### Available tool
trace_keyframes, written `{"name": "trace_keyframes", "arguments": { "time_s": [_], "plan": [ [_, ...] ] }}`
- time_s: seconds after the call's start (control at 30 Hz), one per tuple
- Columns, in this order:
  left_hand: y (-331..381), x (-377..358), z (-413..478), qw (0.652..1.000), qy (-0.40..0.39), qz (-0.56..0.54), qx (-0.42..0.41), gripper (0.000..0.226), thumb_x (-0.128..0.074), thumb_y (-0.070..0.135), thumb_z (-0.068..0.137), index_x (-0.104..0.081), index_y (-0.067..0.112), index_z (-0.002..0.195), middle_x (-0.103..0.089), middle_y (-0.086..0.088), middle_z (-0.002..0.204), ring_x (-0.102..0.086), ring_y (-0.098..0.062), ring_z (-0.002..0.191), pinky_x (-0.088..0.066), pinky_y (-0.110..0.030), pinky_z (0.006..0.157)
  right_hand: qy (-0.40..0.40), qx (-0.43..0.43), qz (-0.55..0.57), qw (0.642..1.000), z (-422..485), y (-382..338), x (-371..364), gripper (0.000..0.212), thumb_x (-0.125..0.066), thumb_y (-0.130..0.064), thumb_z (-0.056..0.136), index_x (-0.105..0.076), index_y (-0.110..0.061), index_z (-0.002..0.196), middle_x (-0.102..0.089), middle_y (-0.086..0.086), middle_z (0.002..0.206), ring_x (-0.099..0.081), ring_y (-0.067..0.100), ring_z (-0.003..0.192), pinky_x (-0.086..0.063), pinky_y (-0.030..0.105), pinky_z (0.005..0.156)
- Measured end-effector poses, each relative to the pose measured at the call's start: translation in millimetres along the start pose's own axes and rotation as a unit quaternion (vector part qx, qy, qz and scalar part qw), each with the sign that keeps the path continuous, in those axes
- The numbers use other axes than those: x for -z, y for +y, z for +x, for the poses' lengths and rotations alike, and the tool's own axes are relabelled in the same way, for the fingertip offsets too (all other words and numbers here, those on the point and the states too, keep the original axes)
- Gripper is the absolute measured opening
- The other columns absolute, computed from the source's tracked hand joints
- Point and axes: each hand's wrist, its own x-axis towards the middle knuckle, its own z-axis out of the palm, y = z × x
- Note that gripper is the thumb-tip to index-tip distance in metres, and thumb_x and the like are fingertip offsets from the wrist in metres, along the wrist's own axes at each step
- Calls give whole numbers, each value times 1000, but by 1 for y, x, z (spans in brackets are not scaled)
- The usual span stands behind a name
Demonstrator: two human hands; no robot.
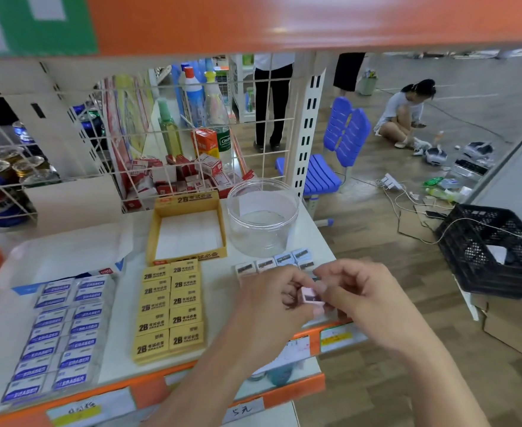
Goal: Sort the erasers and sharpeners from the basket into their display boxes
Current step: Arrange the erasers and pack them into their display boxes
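You're holding both hands together at the front of the shelf: left hand & right hand are both pinching one pink sharpener btwn fingertips, right over the shelf lip

Main risk, imo: you're working it at the very edge, so if one pinch is letting go before the other is firm, it's dropping past the lip to the floor, not onto the shelf

The row of other sharpeners is lying just behind your knuckles, near the tub but not in it. If you're pushing fwd w/ curled fingers, you're prob knocking that row askew or off the right side

Left forearm is passing close by the 2B erasers, which are stacked loose in two columns, so a sideways swing is likely toppling them. The blue erasers are lying well apart, so less worry there

The box is sitting just left of the tub, so a rushed drop could be landing the sharpener in w/ the erasers' box instead
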Motion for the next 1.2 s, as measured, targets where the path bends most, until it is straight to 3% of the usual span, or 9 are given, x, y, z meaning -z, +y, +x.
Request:
{"name": "trace_keyframes", "arguments": {
  "time_s": [0.13,0.27,0.37,0.47,0.6,0.77,0.93,1.07,1.2],
  "plan": [
    [1,1,0,998,-16,60,-15,28,-79,32,75,-59,40,91,-64,21,85,-56,11,85,-48,-12,75,14,-19,8,1000,-1,1,8,16,-71,3,81,-72,-8,69,-64,5,61,-56,19,57,-48,33,58],
    [-5,13,0,987,22,160,-16,30,-69,37,84,-45,50,96,-50,28,97,-42,19,95,-35,1,73,29,-27,-181,983,0,3,21,21,-73,-11,82,-72,-22,64,-68,-12,64,-52,-1,53,-43,18,57],
    [-8,24,-1,979,46,199,-8,21,-63,35,88,-47,46,96,-48,25,94,-43,17,89,-33,-1,70,-4,-37,-274,961,2,1,21,19,-69,-15,84,-71,-24,67,-65,-15,62,-53,-3,56,-40,11,54],
    [-9,34,-4,970,55,234,25,13,-58,37,91,-53,38,102,-43,24,92,-45,10,84,-33,-9,68,-13,-53,-321,945,4,0,15,16,-66,-17,84,-70,-27,72,-64,-13,67,-56,-1,66,-44,13,58],
    [-5,36,-12,953,19,295,69,34,-54,43,92,-45,36,124,-37,20,105,-45,-2,93,-33,-21,76,7,-58,-339,939,8,4,9,17,-71,-22,80,-61,-33,71,-64,-15,76,-58,9,81,-52,36,75],
    [-8,34,-16,956,-13,278,92,47,-58,39,91,-37,33,133,-40,16,120,-36,1,99,-32,-19,80,6,-47,-320,946,6,2,5,19,-71,-22,81,-58,-35,76,-63,-15,78,-58,10,84,-52,35,74],
    [-12,35,-15,960,-11,266,92,44,-60,40,90,-39,34,128,-42,15,126,-42,-1,99,-35,-22,80,19,-35,-328,944,4,0,5,18,-68,-20,83,-58,-34,80,-62,-14,81,-57,1,72,-50,26,67],
    [-7,40,-18,953,36,297,56,42,-52,45,93,-38,35,131,-38,17,128,-42,1,95,-33,-21,81,59,12,-348,936,7,-9,-10,17,-64,-20,86,-67,-24,102,-62,-4,100,-57,16,86,-47,32,75],
    [-9,59,-25,929,117,351,14,42,-45,46,96,-35,37,136,-34,19,136,-36,-4,123,-32,-22,99,23,108,-375,920,10,-25,-50,27,-64,-20,85,-68,-16,112,-62,5,107,-57,29,100,-49,38,86]
  ]
}}
